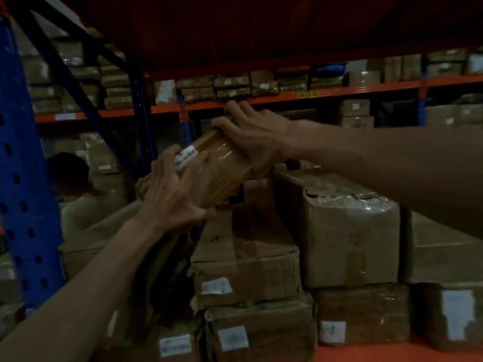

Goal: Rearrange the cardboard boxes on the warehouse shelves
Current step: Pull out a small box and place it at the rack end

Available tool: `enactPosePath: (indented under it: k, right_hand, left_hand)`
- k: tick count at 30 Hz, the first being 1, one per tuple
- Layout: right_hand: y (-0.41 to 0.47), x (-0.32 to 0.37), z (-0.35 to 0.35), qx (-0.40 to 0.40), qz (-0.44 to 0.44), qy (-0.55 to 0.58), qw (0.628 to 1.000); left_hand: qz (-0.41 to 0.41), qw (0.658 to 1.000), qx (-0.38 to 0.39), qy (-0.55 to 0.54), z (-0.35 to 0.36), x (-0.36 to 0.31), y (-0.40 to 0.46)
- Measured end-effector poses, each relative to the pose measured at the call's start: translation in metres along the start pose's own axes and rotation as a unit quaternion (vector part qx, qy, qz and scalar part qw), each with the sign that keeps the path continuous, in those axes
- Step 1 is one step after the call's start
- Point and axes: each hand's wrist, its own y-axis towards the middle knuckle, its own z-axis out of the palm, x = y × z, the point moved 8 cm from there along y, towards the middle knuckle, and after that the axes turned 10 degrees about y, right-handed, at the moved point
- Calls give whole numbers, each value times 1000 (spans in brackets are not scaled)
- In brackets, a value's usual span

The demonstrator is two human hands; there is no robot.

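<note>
A brown cardboard parcel wrapped in shiny tape (218, 168), with a white label near its left end, is held tilted in the air above the stacked boxes. My left hand (175, 194) grips its lower left end from below and in front. My right hand (251, 134) clasps its upper right end from above. Under the parcel stands a long cardboard box (243, 246) with a white label on its front. To the right of that box sits a taller taped box (350, 239).
A blue rack upright (23, 163) stands at the left, with a dark diagonal brace. A person (78, 194) crouches behind it at the left. Orange shelf beams (339, 91) in the back carry several wrapped parcels. More labelled boxes (363, 312) lie on the orange deck below.
</note>
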Motion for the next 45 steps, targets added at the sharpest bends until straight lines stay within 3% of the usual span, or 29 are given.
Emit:
enactPosePath:
  k: [3,9,15,17,19,22,24,26,29,36,38,41,43,45]
  right_hand:
    - [-33,-2,28,-24,71,37,996]
    - [-120,25,145,41,186,115,975]
    - [-118,22,136,36,177,109,977]
    - [-121,24,128,37,184,161,969]
    - [-117,26,116,19,188,180,965]
    - [-88,41,93,-23,172,138,975]
    - [-56,62,76,-43,131,137,981]
    - [-18,94,61,-48,69,146,986]
    - [39,157,51,-25,-20,153,988]
    - [136,293,71,133,-162,189,959]
    - [148,313,89,182,-169,198,948]
    - [147,323,101,197,-164,142,956]
    - [141,318,99,177,-160,92,967]
    - [138,307,98,157,-139,87,974]
  left_hand:
    - [78,996,25,37,25,-18,-3]
    - [249,957,127,74,103,-67,-38]
    - [241,945,221,20,104,-62,-45]
    - [207,951,228,-24,90,-60,-51]
    - [139,972,181,-59,74,-46,-64]
    - [-92,991,72,-70,53,23,-92]
    - [-256,964,28,-59,38,77,-123]
    - [-366,929,34,-36,28,116,-158]
    - [-415,906,57,-50,25,140,-199]
    - [-454,878,73,-134,52,126,-234]
    - [-465,872,38,-149,55,126,-236]
    - [-479,861,-17,-171,52,125,-245]
    - [-503,847,25,-169,60,118,-252]
    - [-501,850,119,-106,68,104,-251]
